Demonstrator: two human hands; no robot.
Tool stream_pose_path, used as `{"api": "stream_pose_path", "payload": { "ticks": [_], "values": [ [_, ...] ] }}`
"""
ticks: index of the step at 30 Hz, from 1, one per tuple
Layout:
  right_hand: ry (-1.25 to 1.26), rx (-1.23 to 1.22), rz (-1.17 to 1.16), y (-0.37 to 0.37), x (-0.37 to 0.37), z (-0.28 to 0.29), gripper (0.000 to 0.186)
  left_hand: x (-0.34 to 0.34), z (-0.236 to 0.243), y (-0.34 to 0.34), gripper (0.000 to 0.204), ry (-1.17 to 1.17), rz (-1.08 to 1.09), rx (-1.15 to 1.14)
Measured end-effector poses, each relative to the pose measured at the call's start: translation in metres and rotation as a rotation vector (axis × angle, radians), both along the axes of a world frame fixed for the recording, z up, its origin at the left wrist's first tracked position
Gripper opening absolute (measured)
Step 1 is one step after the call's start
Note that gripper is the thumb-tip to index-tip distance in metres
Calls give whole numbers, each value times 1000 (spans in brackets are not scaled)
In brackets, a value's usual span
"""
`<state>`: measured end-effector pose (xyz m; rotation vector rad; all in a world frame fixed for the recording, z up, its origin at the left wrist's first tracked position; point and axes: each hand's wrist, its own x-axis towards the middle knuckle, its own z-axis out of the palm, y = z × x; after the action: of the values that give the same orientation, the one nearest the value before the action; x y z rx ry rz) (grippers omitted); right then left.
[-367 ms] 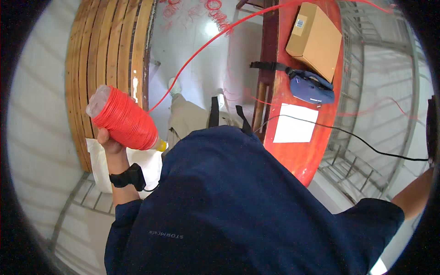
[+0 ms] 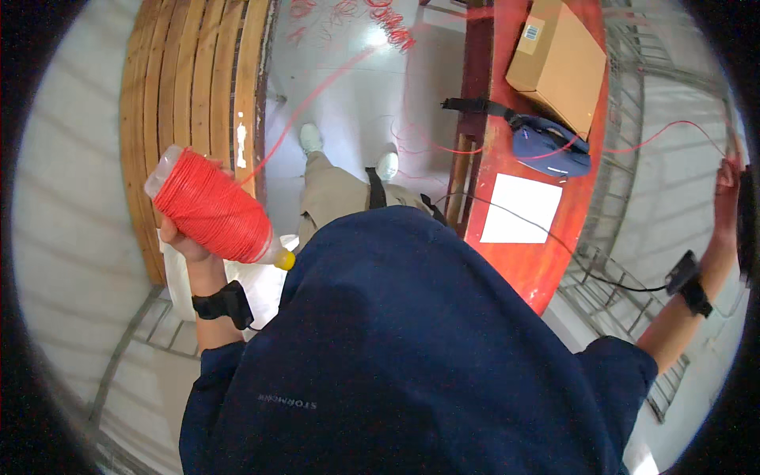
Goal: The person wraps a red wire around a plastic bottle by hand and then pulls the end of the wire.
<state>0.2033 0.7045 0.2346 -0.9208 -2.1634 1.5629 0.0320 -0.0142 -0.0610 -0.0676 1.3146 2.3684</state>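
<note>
My left hand (image 2: 186,244) grips a clear plastic bottle (image 2: 164,169) with a yellow cap (image 2: 285,260), tilted cap toward my body. Red cord (image 2: 212,207) is wound thickly round the bottle and hides most of it. From the winding, a blurred strand runs up and away over the floor. Out at the far right, close to the picture's rim, my right hand (image 2: 725,180) is raised with its fingers closed on a thin red strand (image 2: 669,127). That strand trails back leftward across the red table; part of this hand is blurred.
A slatted wooden bench (image 2: 182,87) stands at left, with white material (image 2: 257,277) nearby. On the red table (image 2: 518,273) lie a cardboard box (image 2: 558,71), a blue waist bag (image 2: 546,146) and white paper (image 2: 521,209). Loose red coils (image 2: 388,20) lie on the floor; a dark cable (image 2: 606,279) hangs toward my right arm.
My right forearm and hand have come into view at the right. The red strand ahead has dropped from a high arc and blurred. My left hand still holds the bottle, barely shifted.
</note>
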Motion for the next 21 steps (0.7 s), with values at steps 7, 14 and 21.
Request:
{"api": "stream_pose_path", "payload": {
  "ticks": [7, 14, 21],
  "values": [
    [-103, 54, 159, -45, 16, -110, 53, -21, 17, 44, 103, -74, -108, 151],
    [274, 316, 833, -319, -102, -126, 67, -32, 93, 96, 100, -30, -358, 35],
    [533, 215, 887, -376, -126, -159, 29, -18, 137, 124, 87, -6, -354, -84]
  ]
}}
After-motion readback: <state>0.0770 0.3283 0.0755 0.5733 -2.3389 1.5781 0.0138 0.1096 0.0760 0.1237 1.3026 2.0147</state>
